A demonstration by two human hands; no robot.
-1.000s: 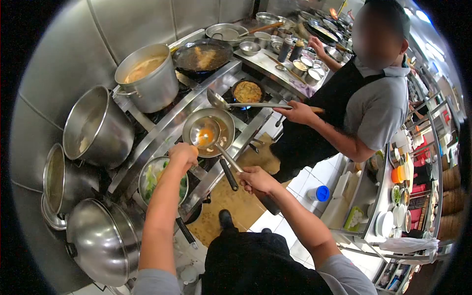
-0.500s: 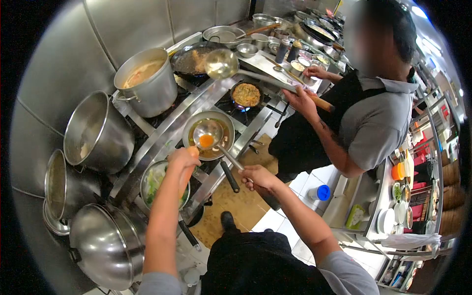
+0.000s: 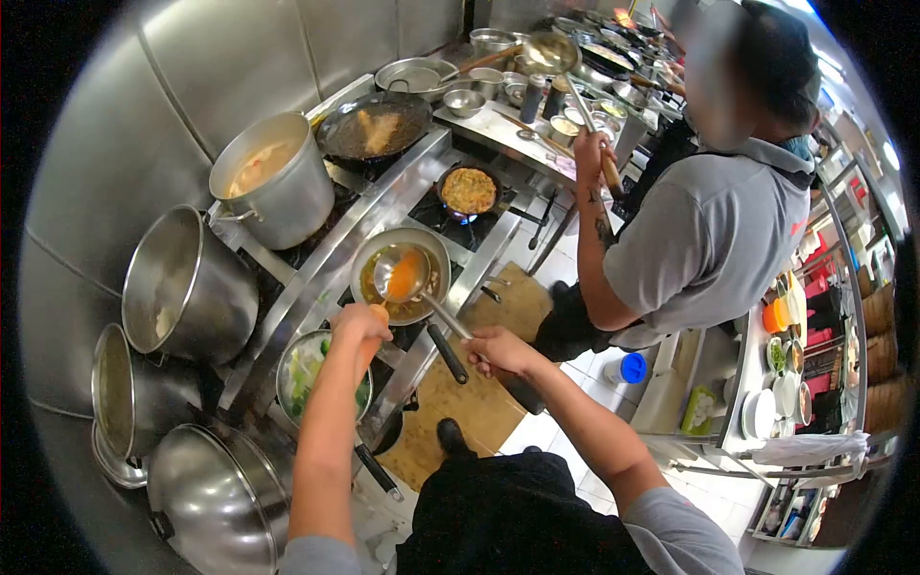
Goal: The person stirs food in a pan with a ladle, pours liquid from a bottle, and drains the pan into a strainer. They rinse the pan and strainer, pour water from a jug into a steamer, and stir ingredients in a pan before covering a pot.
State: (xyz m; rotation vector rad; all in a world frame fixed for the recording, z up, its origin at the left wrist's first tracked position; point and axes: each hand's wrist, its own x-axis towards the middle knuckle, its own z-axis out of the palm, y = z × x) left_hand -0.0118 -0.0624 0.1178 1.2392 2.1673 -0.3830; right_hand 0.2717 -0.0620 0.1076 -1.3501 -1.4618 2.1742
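Observation:
My right hand [image 3: 500, 351] is wrapped round the handle of a ladle [image 3: 445, 316]. The ladle's bowl, with orange egg [image 3: 402, 276] in it, is over a pan of brown broth [image 3: 436, 251]. Close to the ladle's left edge, my left hand [image 3: 361, 324] has its fingers closed on a small orange-brown thing that looks like an eggshell [image 3: 380, 312]. Below my left forearm is a pan of green and white vegetables [image 3: 305, 369], partly hidden by the arm.
A co-worker [image 3: 700, 220] stands at the right, raising a ladle [image 3: 553, 55]. A flat omelette [image 3: 469, 191] sits over a flame. A wok [image 3: 374, 125] and a tall pot [image 3: 273, 182] stand behind. A metal dome [image 3: 216, 498] is at lower left.
The co-worker has turned away and swung their ladle up toward the back counter. The egg in my ladle looks more spread out. My hands stay nearly in place.

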